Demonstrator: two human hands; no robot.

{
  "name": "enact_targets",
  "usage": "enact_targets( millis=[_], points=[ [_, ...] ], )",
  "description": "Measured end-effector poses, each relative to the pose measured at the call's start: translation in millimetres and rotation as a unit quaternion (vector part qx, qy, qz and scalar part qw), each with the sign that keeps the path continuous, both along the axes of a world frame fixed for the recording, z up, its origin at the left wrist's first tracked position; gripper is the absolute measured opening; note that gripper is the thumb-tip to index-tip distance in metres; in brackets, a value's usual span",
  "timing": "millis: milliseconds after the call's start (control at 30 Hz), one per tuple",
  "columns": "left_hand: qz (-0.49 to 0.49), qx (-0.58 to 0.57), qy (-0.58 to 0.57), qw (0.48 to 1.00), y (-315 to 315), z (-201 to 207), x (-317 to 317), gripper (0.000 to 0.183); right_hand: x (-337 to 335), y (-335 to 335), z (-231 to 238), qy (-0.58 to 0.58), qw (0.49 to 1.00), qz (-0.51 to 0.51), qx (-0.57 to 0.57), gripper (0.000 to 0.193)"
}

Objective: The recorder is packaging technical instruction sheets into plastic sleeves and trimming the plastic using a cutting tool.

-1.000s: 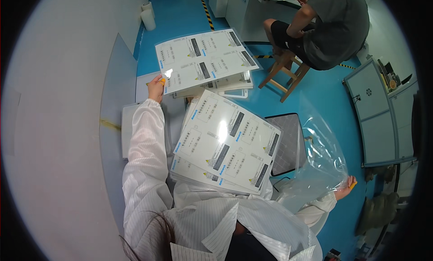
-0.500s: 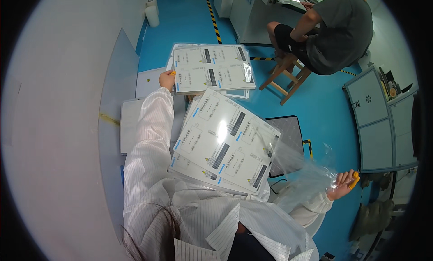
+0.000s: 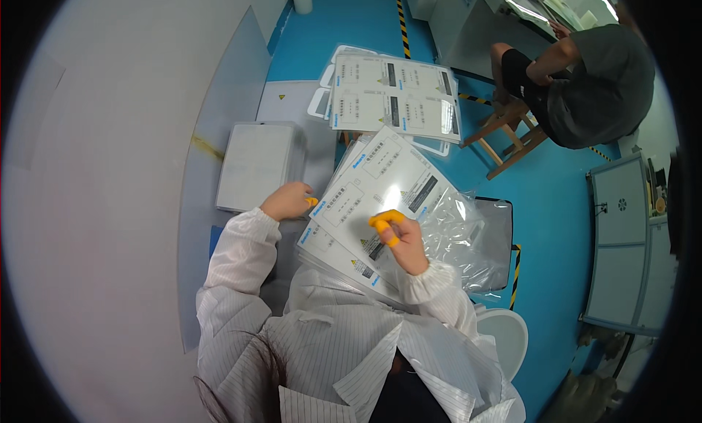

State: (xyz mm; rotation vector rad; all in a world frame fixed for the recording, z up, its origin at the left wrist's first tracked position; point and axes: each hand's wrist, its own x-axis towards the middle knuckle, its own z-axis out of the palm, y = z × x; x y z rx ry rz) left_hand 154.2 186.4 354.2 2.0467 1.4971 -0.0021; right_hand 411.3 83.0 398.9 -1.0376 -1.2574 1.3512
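Printed white sheets [image 3: 351, 204] with black text and blue marks lie fanned in a pile close to my body. My left hand [image 3: 287, 201], an orange cot on one finger, is at the left edge of this pile, its fingers apart and nothing seen in them. Over the top sheet is my right hand [image 3: 404, 244], with yellow-orange cots on thumb and forefinger. These two digits are bent with a gap between them, holding nothing that I can see. Crumpled clear plastic film [image 3: 464, 244] lies over the pile's right side.
Another stack of printed sheets [image 3: 395, 94] lies beyond the pile. A white box-like block [image 3: 259, 167] stands at left beside a grey panel [image 3: 212, 108]. A person [image 3: 599, 87] sits on a wooden stool [image 3: 512, 134] at far right. A cabinet [image 3: 621, 240] stands at right.
My left hand has left the far stack's edge and come back to the near pile. My right hand has let go of the film and moved left over the top sheet.
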Motion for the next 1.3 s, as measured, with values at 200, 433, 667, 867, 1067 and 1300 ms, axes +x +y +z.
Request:
enact_targets(
  millis=[200, 433, 667, 867, 1067, 1300],
  points=[
    [0.112, -0.02, -0.137, 0.984, -26, 44, 13, 0.028, -58, 21, -36, -0.273, 0.96, 0.018, 0.058, 0.03],
    [0.109, -0.042, -0.213, 0.97, -30, 38, 18, 0.021, -83, 30, -53, -0.341, 0.938, -0.003, 0.066, 0.034],
    [0.147, -0.071, -0.275, 0.947, -38, 25, 12, 0.019, -58, 44, -47, -0.314, 0.946, -0.066, 0.038, 0.028],
    [0.124, -0.103, -0.266, 0.95, -34, 34, 16, 0.026, -87, 18, -53, -0.387, 0.917, 0.063, 0.076, 0.025],
    [0.137, -0.283, -0.391, 0.865, -38, 25, -8, 0.03, -64, 28, -53, -0.223, 0.973, 0.032, 0.045, 0.019],
    [0.132, -0.328, -0.403, 0.844, -25, 4, -20, 0.033, -9, 40, -37, 0.314, 0.938, -0.144, 0.032, 0.015]
  ],
)
